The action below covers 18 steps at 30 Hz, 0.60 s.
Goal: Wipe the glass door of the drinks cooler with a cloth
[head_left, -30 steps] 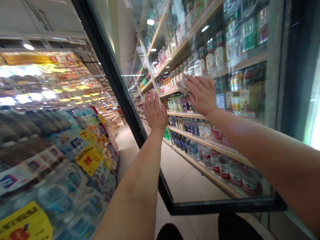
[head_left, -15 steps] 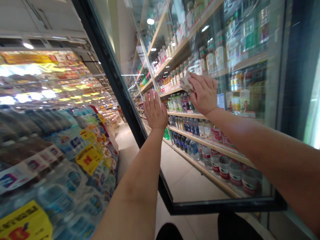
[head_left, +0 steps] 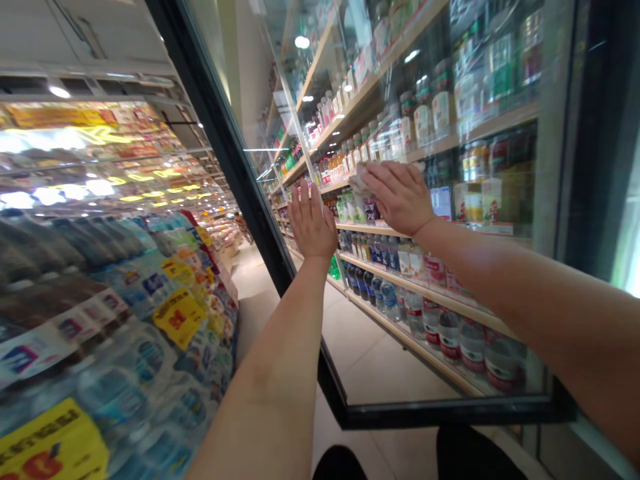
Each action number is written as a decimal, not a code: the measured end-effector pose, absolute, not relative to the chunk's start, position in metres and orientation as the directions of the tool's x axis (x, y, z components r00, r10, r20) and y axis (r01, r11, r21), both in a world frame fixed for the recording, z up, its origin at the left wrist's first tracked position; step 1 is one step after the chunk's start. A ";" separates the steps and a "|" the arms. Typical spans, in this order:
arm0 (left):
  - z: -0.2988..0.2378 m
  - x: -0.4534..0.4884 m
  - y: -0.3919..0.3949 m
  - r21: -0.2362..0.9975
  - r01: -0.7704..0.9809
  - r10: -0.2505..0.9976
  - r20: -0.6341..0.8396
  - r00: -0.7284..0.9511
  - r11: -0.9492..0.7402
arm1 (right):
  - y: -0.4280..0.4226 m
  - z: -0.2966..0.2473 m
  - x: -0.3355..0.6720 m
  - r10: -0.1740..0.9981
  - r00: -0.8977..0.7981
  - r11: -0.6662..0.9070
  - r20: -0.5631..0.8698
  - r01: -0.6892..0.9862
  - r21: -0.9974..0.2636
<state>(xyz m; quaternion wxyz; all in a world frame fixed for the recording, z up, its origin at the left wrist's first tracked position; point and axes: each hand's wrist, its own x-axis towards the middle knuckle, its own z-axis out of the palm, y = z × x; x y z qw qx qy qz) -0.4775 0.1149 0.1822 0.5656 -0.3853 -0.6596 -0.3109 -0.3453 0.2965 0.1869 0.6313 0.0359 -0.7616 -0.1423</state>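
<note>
An open glass fridge door (head_left: 410,320) with a black frame stands in front of me. My left hand (head_left: 311,223) lies flat on the glass near its left edge, fingers stretched upward. My right hand (head_left: 400,195) presses a crumpled whitish cloth (head_left: 361,181) against the glass a little to the right and higher. Only the cloth's left end shows past my fingers. Shelves of bottles show in the glass.
On the left, rows of water bottles (head_left: 115,393) with yellow price tags (head_left: 177,319) fill cooler shelves. The door's black left edge (head_left: 235,173) slants up across the view. A light tiled floor (head_left: 250,280) runs down the aisle. My dark shoes (head_left: 345,463) show at the bottom.
My right hand with the cloth went up and right on the glass, then came back down and left. My left hand stayed flat in place.
</note>
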 end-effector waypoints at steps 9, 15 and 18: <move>0.182 -0.478 0.115 -0.035 0.858 0.143 0.989 -0.045 0.513 | 0.305 0.188 -0.352 -0.138 0.007 0.976 0.990 0.173 0.135; 0.182 -0.479 0.115 -0.034 0.865 0.146 0.988 -0.046 0.500 | 0.299 0.187 -0.346 -0.378 -0.293 0.916 0.878 0.022 0.401; 0.182 -0.479 0.115 -0.030 0.867 0.146 0.988 -0.049 0.497 | 0.298 0.188 -0.347 -0.254 -0.202 0.962 0.946 0.044 0.268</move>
